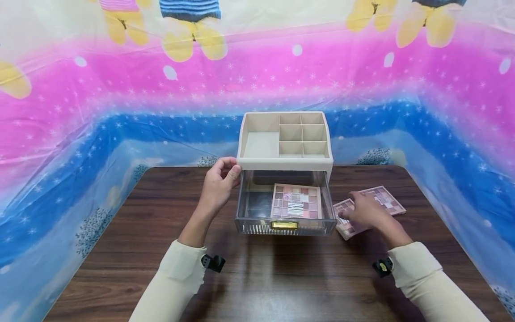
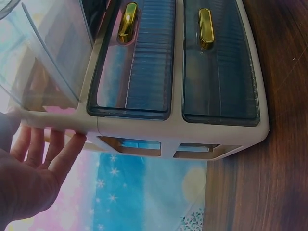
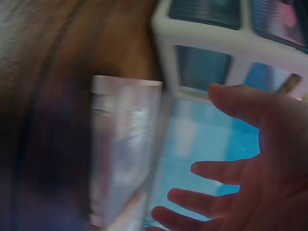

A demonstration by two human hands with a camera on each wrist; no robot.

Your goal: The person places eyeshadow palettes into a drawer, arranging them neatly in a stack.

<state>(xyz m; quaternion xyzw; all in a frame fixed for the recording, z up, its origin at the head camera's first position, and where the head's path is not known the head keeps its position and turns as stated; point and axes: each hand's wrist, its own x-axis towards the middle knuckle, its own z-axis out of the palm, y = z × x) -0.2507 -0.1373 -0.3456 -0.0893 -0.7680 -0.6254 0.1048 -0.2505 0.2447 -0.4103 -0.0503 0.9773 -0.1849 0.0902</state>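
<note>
A cream organizer [image 1: 284, 164] stands on the table with its clear top drawer [image 1: 251, 226] pulled out. One palette [image 1: 296, 201] lies in the drawer. My left hand [image 1: 219, 185] holds the organizer's left upper edge; in the left wrist view the fingers of the left hand [image 2: 36, 168] curl round its cream side [image 2: 57, 119]. Right of the drawer, my right hand [image 1: 366, 211] hovers over two more palettes, one nearer [image 1: 347, 230] and one farther [image 1: 390, 200]. The right wrist view shows the right hand [image 3: 260, 159] with spread fingers beside a blurred palette [image 3: 122, 144], nothing gripped.
The organizer's top has several square compartments [image 1: 314, 133] and one larger compartment [image 1: 261, 144]. Two lower drawers with gold handles [image 2: 206, 26] are closed in the left wrist view. A patterned cloth [image 1: 257, 76] surrounds the brown table [image 1: 161, 214] at the back and sides.
</note>
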